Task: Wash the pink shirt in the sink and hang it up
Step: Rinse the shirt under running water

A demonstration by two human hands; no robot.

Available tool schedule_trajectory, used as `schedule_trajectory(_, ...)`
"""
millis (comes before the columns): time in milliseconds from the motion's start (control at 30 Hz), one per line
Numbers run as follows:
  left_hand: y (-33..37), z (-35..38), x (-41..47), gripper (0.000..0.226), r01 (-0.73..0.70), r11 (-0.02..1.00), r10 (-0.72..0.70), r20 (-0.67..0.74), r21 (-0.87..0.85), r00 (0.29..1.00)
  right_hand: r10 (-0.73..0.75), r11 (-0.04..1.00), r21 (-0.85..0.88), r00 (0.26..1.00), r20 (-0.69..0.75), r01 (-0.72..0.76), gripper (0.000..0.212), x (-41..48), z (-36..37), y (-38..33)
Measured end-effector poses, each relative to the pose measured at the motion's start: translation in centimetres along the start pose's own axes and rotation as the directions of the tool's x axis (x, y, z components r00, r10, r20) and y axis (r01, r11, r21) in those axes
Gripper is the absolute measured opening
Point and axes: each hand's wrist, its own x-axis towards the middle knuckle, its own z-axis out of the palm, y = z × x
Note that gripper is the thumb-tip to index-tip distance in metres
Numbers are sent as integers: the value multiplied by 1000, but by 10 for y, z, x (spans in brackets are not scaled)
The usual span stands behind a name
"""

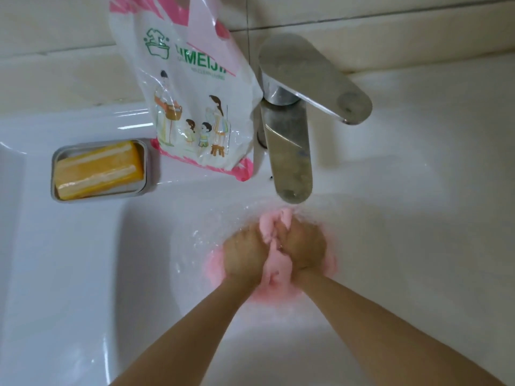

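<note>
Head view: left hand [245, 254] and right hand [302, 246] each grip the bunched pink shirt [276, 267] low in the sink [83, 274] under the faucet [292, 165], probably for scrubbing.

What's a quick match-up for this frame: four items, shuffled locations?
Items:
1. orange rectangular soap bar
2. crumpled pink shirt
3. printed white-and-pink plastic bag
4. steel faucet spout

Places:
A. upright on the ledge, left of the spout
B. squeezed between left hand and right hand
C. in the grey metal dish
D. overhanging the white sink basin

Pairs: 1-C, 2-B, 3-A, 4-D
</note>
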Motion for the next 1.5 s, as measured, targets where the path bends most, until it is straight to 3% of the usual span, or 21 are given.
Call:
schedule_trajectory(67,-1,-11,-2,39,49,971,-38,50,-233,998,155,983,90,985,75,-161,42,0,-14,-8)
schedule_trajectory(100,-2,-18,-8,52,56,931,-32,72,-360,997,212,945,218,964,158,-244,29,-2,-23,-11)
schedule_trajectory(167,-5,-40,-28,66,51,828,-27,50,-558,998,200,821,459,924,325,-339,31,-10,-52,-15)
schedule_trajectory(267,-13,-63,-52,40,148,483,-102,113,-863,988,-22,728,630,908,417,-272,29,-35,-90,-13)
schedule_trajectory(333,-22,-64,-61,20,117,423,-124,70,-898,990,-44,748,624,921,386,-225,47,-54,-98,-10)
schedule_trajectory(367,-26,-60,-65,22,91,518,-138,22,-850,990,-16,821,544,946,324,-172,53,-59,-96,-7)
schedule_trajectory(433,-32,-45,-71,52,-5,865,-50,-96,-502,994,-33,986,168,986,164,5,53,-62,-83,1)
schedule_trajectory(467,-35,-33,-73,65,-72,955,43,-109,-286,993,-83,997,14,986,146,82,58,-62,-72,4)
schedule_trajectory(500,-34,-21,-75,73,-100,985,91,-68,-144,994,-99,992,-60,979,178,112,64,-61,-62,6)
schedule_trajectory(567,-28,-4,-80,80,-98,995,97,-43,-35,994,-93,985,-118,969,229,123,66,-60,-41,8)
schedule_trajectory(633,-21,9,-81,77,-85,996,85,-39,-14,996,-129,964,-198,965,227,176,56,-62,-25,9)
schedule_trajectory(800,-12,19,-69,44,-124,992,127,-112,30,986,-283,924,-246,956,75,293,38,-55,-9,17)
schedule_trajectory(933,-17,23,-53,43,-169,982,184,-201,90,962,-345,906,-266,939,-14,329,37,-42,1,18)
schedule_trajectory(1033,-17,21,-39,40,-218,963,251,-236,158,939,-310,910,-318,946,-97,265,49,-33,6,14)
schedule_trajectory(1167,-23,23,-16,25,-383,904,415,-176,191,892,-224,936,-321,948,-225,145,39,-21,5,2)
schedule_trajectory(1267,-17,7,-2,42,-379,871,418,-66,313,906,-36,979,-202,983,-183,-2,44,-11,3,-7)
schedule_trajectory(1333,-8,-10,4,38,-296,927,301,17,230,954,146,988,-43,987,-61,-149,47,-6,-4,-16)
schedule_trajectory(1400,-7,-24,8,33,-180,977,191,90,-118,977,312,934,145,943,112,-326,39,-3,-17,-21)
schedule_trajectory(1500,-12,-46,-13,45,-167,857,225,62,-487,972,270,820,451,934,235,-351,17,-17,-46,-24)
